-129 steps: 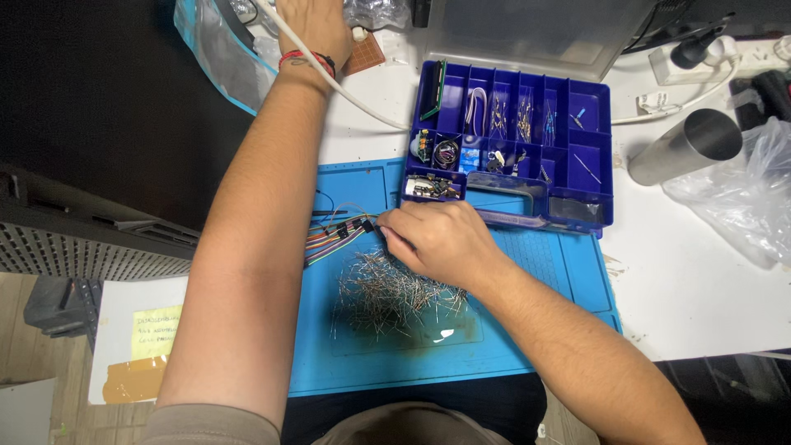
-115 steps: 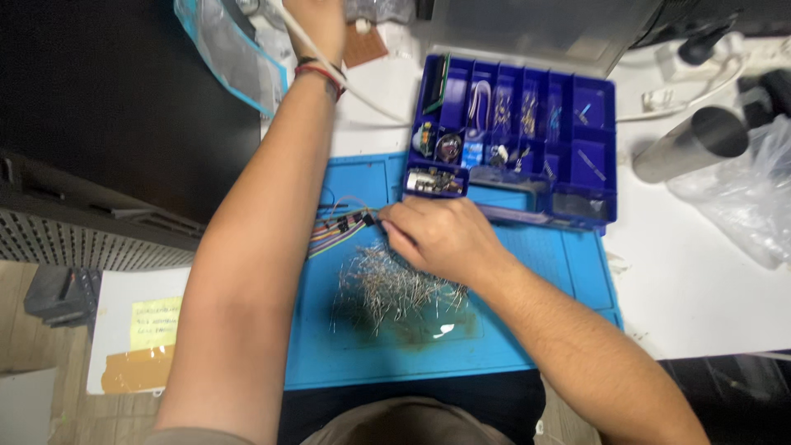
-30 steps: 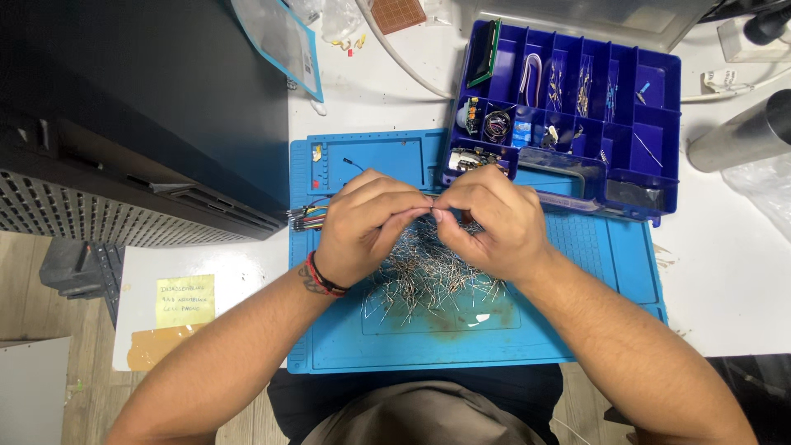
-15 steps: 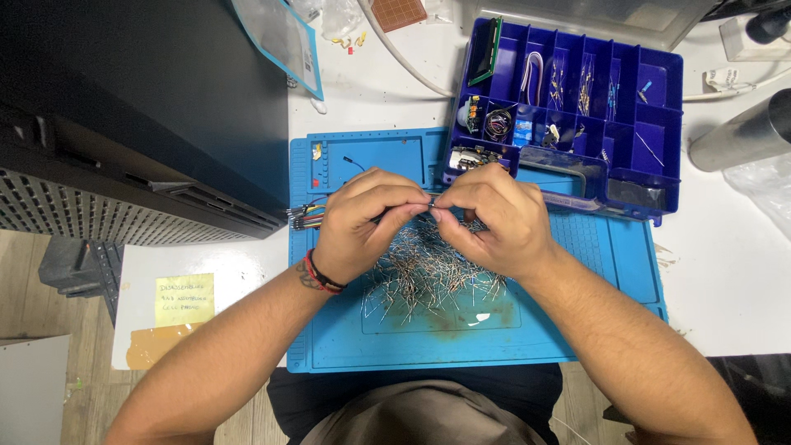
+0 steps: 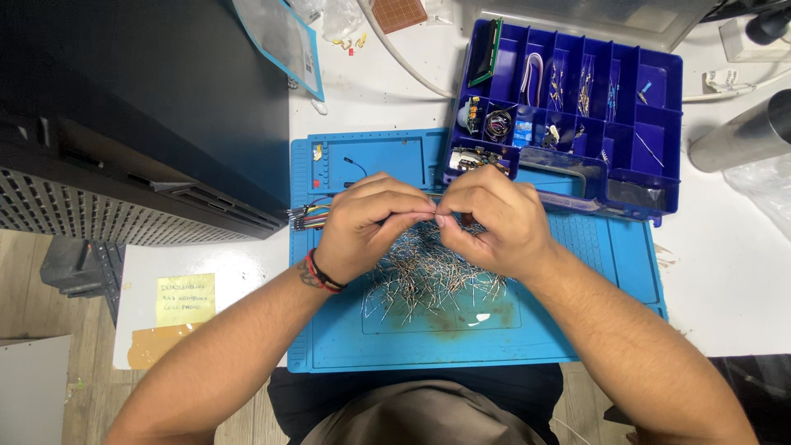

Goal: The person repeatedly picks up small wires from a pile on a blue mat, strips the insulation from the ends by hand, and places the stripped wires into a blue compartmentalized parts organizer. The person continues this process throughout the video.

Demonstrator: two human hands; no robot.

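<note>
1. Pinching one thin lead (image 5: 435, 217) between both hands: left hand (image 5: 367, 222) at its 9 o'clock end, right hand (image 5: 493, 221) at 3 o'clock.
2. Long axis runs 9–3, just above the lead pile (image 5: 428, 276) on the mat (image 5: 601, 272).
3. Both hands narrow, fingertips nearly touching; equally near.

Bare blue mat (image 5: 593, 272) right; organiser box (image 5: 568, 107) behind.

White surface (image 5: 387, 91) across the middle and right of the frame — evenly lit. Dark cabinet with a grilled front (image 5: 124, 148) at upper left; pale wood floor (image 5: 49, 330) at lower left.
</note>
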